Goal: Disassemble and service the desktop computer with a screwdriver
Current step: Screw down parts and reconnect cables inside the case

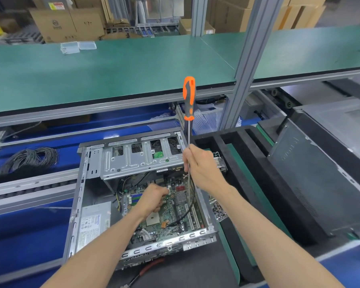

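The desktop computer case lies open in front of me, its green motherboard exposed beside a grey power supply and under a metal drive cage. My right hand grips the long steel shaft of a screwdriver. The tool stands upright, its orange and grey handle high above my hand and its tip down over the board. My left hand is inside the case with curled fingers on the motherboard; what they pinch is hidden.
A black foam tray sits right of the case, with a grey case side panel beyond it. A coil of black cable lies at the left. A green shelf overhangs the bench, held by an aluminium post. Red-handled pliers lie near me.
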The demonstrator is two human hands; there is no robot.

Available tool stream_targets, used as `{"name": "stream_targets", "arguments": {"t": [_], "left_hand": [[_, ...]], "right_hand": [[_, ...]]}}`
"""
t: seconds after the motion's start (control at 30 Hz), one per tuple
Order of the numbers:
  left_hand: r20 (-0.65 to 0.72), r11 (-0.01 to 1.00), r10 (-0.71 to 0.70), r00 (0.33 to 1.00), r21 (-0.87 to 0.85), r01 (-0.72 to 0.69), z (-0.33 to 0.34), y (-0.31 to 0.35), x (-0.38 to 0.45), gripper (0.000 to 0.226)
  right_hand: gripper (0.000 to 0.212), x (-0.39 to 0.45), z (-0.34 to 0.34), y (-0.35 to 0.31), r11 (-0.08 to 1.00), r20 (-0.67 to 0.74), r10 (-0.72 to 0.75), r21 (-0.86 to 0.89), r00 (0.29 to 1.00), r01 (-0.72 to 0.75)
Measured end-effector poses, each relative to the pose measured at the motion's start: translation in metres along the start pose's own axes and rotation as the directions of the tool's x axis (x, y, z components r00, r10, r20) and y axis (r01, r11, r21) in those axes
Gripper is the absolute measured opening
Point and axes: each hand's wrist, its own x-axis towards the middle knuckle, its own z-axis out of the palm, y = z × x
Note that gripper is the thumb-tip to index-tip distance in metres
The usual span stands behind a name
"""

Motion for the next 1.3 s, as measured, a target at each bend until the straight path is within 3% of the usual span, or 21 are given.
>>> {"name": "stream_targets", "arguments": {"t": [0.17,0.33,0.47,0.67,0.93,1.2,1.3], "left_hand": [[0.025,0.991,0.001,1.0,0.134,-0.004,0.003,-0.002,0.0,0.046],[0.047,0.97,0.013,0.999,0.242,-0.024,0.005,-0.003,0.0,0.042],[0.062,0.946,0.022,0.998,0.322,-0.041,0.005,-0.004,0.001,0.029],[0.058,0.932,0.011,0.998,0.36,-0.031,0.005,-0.007,0.001,0.03],[0.046,0.93,-0.019,0.999,0.367,0.001,0.005,-0.011,0.002,0.022],[0.07,0.919,-0.006,0.998,0.394,-0.022,0.004,-0.012,0.003,0.032],[0.066,0.913,0.004,0.998,0.407,-0.031,0.005,-0.011,0.002,0.033]], "right_hand": [[0.046,0.005,-0.036,0.0,0.999,-0.094,0.037,-0.008,0.995,-0.038],[0.044,-0.023,-0.05,0.03,0.977,0.003,0.208,-0.053,0.978,-0.208],[0.036,-0.061,-0.035,0.065,0.914,0.131,0.394,-0.16,0.91,-0.373],[0.029,-0.103,-0.009,0.098,0.855,0.258,0.492,-0.325,0.831,-0.405],[0.026,-0.133,0.015,0.114,0.778,0.345,0.627,-0.329,0.698,-0.536],[0.029,-0.144,0.025,0.119,0.751,0.37,0.634,-0.504,0.679,-0.426],[0.012,-0.143,0.026,0.119,0.729,0.391,0.627,-0.599,0.673,-0.332]]}}
